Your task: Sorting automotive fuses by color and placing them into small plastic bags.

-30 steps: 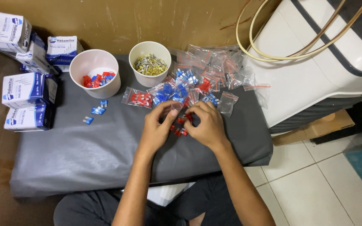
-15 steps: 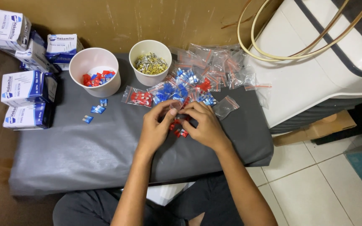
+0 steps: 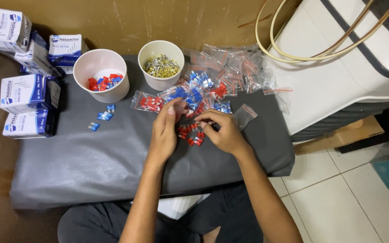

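I'd work slowly here, lifting 1 piece at a time from the red pieces (image 3: 191, 134) at mid-frame on the grey mat (image 3: 91, 166). My left hand (image 3: 164, 130) curls loosely beside them; my right hand (image 3: 221, 130) pinches near them, though I cannot tell what it grips.

Red pieces (image 3: 193, 134), grey mat (image 3: 91, 166), white cups (image 3: 102, 74).
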